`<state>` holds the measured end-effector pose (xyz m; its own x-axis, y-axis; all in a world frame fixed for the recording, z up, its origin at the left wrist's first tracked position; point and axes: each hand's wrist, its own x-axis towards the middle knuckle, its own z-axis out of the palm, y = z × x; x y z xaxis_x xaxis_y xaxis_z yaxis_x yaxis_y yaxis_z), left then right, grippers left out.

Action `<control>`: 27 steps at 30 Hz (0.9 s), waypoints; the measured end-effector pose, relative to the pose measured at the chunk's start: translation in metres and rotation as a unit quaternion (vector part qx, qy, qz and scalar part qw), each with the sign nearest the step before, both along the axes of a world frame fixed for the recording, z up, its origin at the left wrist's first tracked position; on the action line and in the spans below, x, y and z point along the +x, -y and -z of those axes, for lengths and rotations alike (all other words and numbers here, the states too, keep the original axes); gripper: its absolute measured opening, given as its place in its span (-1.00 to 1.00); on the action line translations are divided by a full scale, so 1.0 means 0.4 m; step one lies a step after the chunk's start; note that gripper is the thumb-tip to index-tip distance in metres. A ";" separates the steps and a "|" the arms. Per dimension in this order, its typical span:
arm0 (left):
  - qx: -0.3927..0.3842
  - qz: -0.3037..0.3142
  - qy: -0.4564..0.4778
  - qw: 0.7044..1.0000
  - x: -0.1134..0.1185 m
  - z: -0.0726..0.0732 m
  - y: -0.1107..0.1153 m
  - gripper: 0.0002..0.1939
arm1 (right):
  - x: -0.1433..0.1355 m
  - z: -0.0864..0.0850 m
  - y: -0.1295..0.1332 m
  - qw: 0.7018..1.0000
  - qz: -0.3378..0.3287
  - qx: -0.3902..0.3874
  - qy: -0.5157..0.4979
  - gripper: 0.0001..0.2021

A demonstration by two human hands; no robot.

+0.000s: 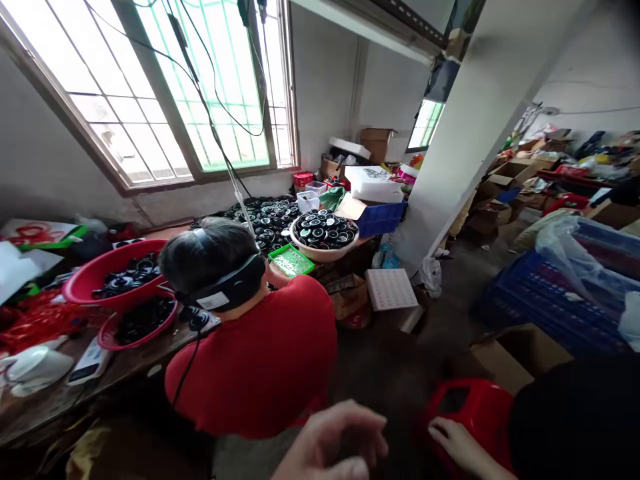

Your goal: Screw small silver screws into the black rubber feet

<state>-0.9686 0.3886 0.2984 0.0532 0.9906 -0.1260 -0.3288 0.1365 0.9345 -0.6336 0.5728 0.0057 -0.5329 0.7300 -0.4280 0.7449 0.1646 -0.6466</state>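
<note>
A person's bare hands show at the foot of a cluttered workroom, the right hand (455,440) at a red stool (480,403), or what looks like one, and the left hand (327,443) in the air well off to its left. The stool sits low on the right, just in front of an open carton (505,363). Of the two hands the right is plainly the nearer: it lies over the stool's near left side, seemingly touching, and the red plastic spreads ahead of its fingers and to their right. From where I stand, blur and shadow hide which way the stool's long axis runs. The right fingers lie loosely together; whether they grip the edge or merely rest there, I cannot tell. The left fingers curl softly to the right, thumb well apart and a wide gap between, with nothing visible in their hold. Bare floor (373,380) in shadow lies between the left hand and the stool.

Just beyond the left hand, a co-worker in a red shirt (255,367) sits with back turned, near a green tray (306,271) and a pale basin (325,255) heaped with black parts. A dark form (580,420) fills the lower right corner beside the stool, a blue crate (525,293) behind.
</note>
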 end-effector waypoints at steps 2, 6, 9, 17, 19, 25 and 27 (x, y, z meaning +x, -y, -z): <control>-0.006 -0.033 0.029 0.999 0.027 0.008 -0.155 -0.53 | -0.052 -0.022 -0.121 1.000 -0.005 0.001 -0.026 -0.53; -0.012 -0.139 0.064 0.988 0.054 0.023 -0.417 -0.74 | -0.179 -0.044 -0.313 0.998 -0.012 -0.010 -0.065 -0.51; -0.029 -0.201 0.086 0.975 0.057 0.063 -0.558 -0.80 | -0.254 -0.040 -0.432 0.995 -0.015 -0.033 -0.091 -0.54; -0.125 -0.310 0.127 0.934 0.020 0.202 -0.873 -0.81 | -0.248 0.029 -0.703 0.984 0.102 -0.124 -0.080 -0.54; -0.124 -0.347 0.126 0.921 -0.008 0.211 -0.950 -0.80 | -0.232 0.036 -0.739 0.973 0.148 -0.166 -0.065 -0.49; -0.133 -0.527 0.136 0.828 -0.156 0.248 -1.124 -0.77 | -0.311 -0.012 -0.947 0.938 0.206 -0.267 -0.074 -0.56; -0.131 -0.573 0.137 0.797 -0.202 0.264 -1.156 -0.78 | -0.394 -0.048 -1.075 0.936 0.199 -0.268 -0.111 -0.62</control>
<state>-1.0494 0.8508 0.1927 -0.8067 0.3497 -0.4764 -0.5652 -0.2210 0.7948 -0.7910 1.0028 0.0248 -0.3836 0.6019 -0.7004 0.5166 -0.4887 -0.7030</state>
